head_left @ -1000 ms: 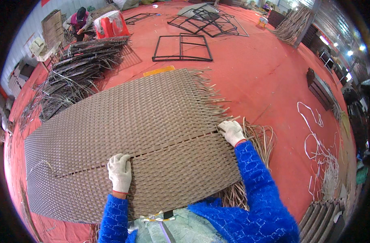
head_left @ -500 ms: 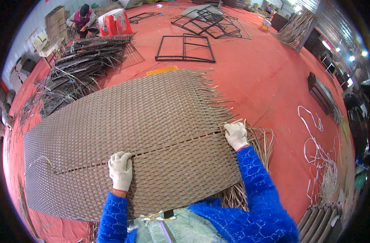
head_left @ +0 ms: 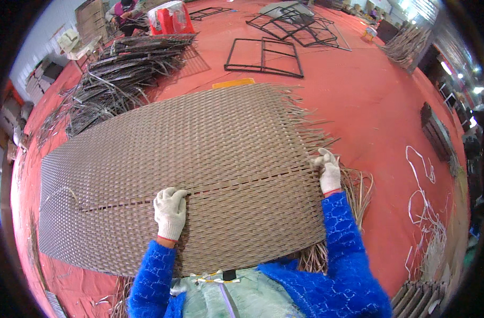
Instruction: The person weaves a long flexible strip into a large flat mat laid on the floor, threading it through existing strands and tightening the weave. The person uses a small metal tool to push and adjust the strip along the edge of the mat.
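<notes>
On the red floor (head_left: pixel 380 106) lies a large brown woven mat (head_left: pixel 199 159), a thin gap running across it. Both gloved hands rest on that seam: the left hand (head_left: pixel 170 212) presses flat mid-panel, while the right hand (head_left: pixel 328 170) grips the frayed right edge beside loose strands (head_left: pixel 358 185).

Large brown-grey woven wicker mat (head_left: pixel 199 159), roughly rectangular, lies flat on the red floor, w/ its long side running left to right. Tight basket weave throughout. A thin open gap line runs across it near the near edge, left to right. Right edge unfinished, w/ loose strand ends fraying out; far-right corner most ragged.
</notes>
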`<state>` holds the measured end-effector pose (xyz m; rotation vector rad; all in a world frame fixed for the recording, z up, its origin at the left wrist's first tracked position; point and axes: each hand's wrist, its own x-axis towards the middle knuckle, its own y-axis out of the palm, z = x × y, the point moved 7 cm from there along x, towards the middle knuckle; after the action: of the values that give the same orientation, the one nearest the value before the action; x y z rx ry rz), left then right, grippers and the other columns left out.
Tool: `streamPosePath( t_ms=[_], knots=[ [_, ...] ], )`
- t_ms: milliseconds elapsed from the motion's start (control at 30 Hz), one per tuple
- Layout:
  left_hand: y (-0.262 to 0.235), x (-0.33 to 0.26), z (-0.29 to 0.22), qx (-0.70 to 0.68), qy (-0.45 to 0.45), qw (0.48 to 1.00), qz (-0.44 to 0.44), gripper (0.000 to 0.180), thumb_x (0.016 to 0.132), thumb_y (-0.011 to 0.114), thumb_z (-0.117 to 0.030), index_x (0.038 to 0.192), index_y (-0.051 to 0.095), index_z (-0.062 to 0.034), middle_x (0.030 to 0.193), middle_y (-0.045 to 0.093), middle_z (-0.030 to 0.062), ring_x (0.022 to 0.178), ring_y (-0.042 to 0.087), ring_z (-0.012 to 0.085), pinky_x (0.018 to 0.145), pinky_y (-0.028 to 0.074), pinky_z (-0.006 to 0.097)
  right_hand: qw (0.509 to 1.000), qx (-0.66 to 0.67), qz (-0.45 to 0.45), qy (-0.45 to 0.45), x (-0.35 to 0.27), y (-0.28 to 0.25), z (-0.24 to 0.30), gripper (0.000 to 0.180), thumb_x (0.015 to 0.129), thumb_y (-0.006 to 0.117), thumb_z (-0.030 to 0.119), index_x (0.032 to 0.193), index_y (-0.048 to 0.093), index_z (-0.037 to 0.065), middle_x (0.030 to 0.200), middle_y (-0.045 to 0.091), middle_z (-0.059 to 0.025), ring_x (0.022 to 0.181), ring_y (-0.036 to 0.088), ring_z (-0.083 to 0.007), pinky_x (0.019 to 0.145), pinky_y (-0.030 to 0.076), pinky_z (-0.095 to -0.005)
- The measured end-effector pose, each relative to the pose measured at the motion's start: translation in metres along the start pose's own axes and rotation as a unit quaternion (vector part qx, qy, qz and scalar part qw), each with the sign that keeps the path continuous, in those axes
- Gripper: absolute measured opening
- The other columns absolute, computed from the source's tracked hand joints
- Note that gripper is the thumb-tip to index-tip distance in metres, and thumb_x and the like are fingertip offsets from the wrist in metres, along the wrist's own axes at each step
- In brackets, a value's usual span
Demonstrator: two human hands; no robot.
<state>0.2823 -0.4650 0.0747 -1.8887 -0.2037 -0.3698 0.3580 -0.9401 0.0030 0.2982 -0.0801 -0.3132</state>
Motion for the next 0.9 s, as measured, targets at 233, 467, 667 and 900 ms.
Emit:
streamPosePath(
  t_ms=[233,467,667,900],
  knots=[
    [0.001,0.0,-0.003,0.014,0.022,1.0,-0.002,0.019,0.079,0.065,-0.008,0.096,0.069,-0.0135,0.102,0.062,0.0076,0.102,0.055,0.0304,0.089,0.042,0.042,0.972,0.22,-0.017,0.077,0.02,-0.028,-0.037,0.02,0.096,0.047,0.013,0.105,0.058,-0.002,0.057,0.035,0.0045,0.052,0.034,-0.0095,0.052,0.033,-0.0264],
    [-0.002,-0.001,-0.01,0.036,0.054,0.998,-0.005,0.02,0.079,0.063,-0.007,0.097,0.069,-0.0139,0.101,0.061,0.005,0.103,0.055,0.0289,0.09,0.041,0.043,0.957,0.184,-0.14,0.176,0.014,-0.067,-0.086,0.015,0.095,0.045,0.012,0.094,0.056,0.002,0.054,0.027,0.005,0.044,0.025,-0.0093,0.042,0.021,-0.0253],
    [-0.006,-0.005,-0.008,0.031,0.052,0.998,-0.006,0.021,0.079,0.062,-0.008,0.098,0.068,-0.0153,0.1,0.061,0.0042,0.103,0.055,0.0288,0.092,0.04,0.043,0.97,0.159,-0.086,0.163,0.006,-0.059,-0.078,0.017,0.092,0.048,0.008,0.101,0.058,-0.002,0.06,0.038,0.0006,0.051,0.036,-0.0123,0.052,0.036,-0.0291],
    [-0.001,-0.006,-0.001,0.012,0.025,1.0,0.001,0.019,0.079,0.063,-0.01,0.097,0.068,-0.0158,0.101,0.06,0.007,0.106,0.053,0.0301,0.094,0.04,0.044,0.74,-0.616,0.256,-0.088,-0.034,-0.003,0.032,0.031,0.081,0.057,0.021,0.107,0.066,0.006,0.11,0.067,-0.0113,0.108,0.06,-0.0265,0.095,0.046,-0.036]
  ],
)
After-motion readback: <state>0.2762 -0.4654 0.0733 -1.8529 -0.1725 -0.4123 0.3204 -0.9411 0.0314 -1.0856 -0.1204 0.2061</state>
